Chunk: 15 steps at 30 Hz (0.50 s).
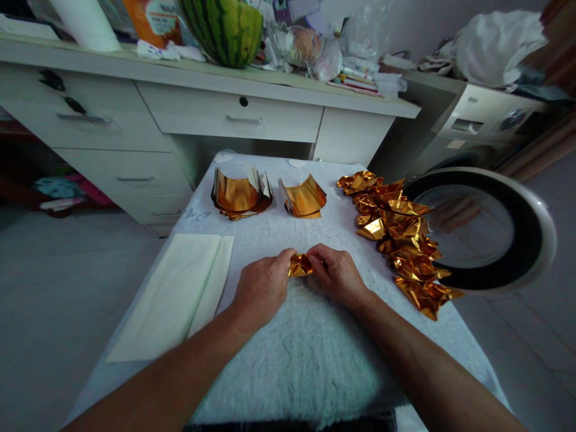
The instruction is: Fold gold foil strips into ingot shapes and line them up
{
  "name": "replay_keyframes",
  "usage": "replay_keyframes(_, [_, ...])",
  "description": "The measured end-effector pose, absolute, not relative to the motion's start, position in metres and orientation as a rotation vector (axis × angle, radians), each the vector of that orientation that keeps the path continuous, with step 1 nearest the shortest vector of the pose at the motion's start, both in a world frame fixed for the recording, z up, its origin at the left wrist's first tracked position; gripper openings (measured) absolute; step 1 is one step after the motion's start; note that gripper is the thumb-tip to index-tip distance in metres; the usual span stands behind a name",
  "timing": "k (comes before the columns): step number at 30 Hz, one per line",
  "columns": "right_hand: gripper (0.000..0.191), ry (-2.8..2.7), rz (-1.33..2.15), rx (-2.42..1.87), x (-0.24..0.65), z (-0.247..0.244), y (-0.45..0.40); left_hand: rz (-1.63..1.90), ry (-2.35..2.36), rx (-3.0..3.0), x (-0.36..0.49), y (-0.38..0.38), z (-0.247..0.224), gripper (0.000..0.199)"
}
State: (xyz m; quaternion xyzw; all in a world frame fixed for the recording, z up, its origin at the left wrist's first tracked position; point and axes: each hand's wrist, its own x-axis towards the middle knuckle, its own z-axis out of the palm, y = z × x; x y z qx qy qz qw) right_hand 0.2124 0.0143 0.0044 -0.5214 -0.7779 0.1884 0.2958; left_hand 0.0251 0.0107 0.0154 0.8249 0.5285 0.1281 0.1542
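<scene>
Between my two hands is a small piece of folded gold foil paper (300, 266), held just above the cloth-covered table. My left hand (264, 282) pinches its left end with thumb and fingers. At the other end, my right hand (337, 273) closes its fingertips on the foil. Two curled stacks of gold foil sheets lie beyond the hands: a thicker stack (238, 195) on the left and a thinner stack (306, 198) beside it. To the right spreads a heap of folded gold foil pieces (400, 234).
Pale paper sheets (175, 282) lie at the left on the table cover (292, 360). An open round washing-machine door (531, 228) stands close to the table's right side. Behind is a white drawer desk (234, 120) bearing a cut watermelon (225, 30), plastic bags and packets.
</scene>
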Motion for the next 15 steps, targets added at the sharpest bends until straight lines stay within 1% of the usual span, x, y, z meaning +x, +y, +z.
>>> replay_keyframes(4, [0.017, -2.067, 0.491, -1.384, 0.2122, 0.0032, 0.0141, 0.367, 1.52, 2.384, 0.0267, 0.0093, 0.0137, 0.04])
replay_keyframes(9, [0.017, -2.087, 0.524, -1.379, 0.2107, 0.0054, 0.0126, 0.299, 1.62, 2.356, 0.0267, 0.0109, 0.0141, 0.037])
replay_keyframes(15, [0.018, -2.1, 0.514, -1.352, 0.2104, 0.0067, 0.012, 0.272, 1.57, 2.388, 0.0257, 0.0124, 0.014, 0.037])
